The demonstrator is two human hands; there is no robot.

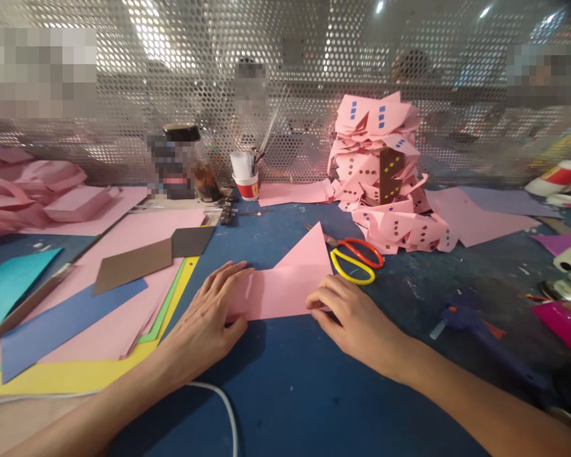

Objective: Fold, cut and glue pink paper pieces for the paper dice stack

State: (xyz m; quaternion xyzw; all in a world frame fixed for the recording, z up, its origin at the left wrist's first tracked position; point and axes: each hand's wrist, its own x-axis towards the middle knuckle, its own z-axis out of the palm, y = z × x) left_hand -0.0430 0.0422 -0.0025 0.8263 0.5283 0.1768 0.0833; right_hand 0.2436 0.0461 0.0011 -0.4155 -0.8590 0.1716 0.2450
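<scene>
A folded sheet of pink paper (285, 289) lies on the blue tabletop, with one pointed flap rising from its far side. My left hand (216, 304) lies flat over its left end, fingers stretched out and thumb by the near edge. At the right end, my right hand (340, 308) has its fingers curled and closed on the paper's near corner. Just beyond that hand rest scissors (354, 263) with one red and one yellow handle loop, their blades partly behind the paper's point.
A stacked pink paper building (375, 165) with small coloured squares stands at the back. Coloured paper sheets (124, 304) cover the left. A blue glue gun (485, 343) lies right. A paper cup (246, 184), a lidded bottle (204, 171) and a white cable (226, 406) are around.
</scene>
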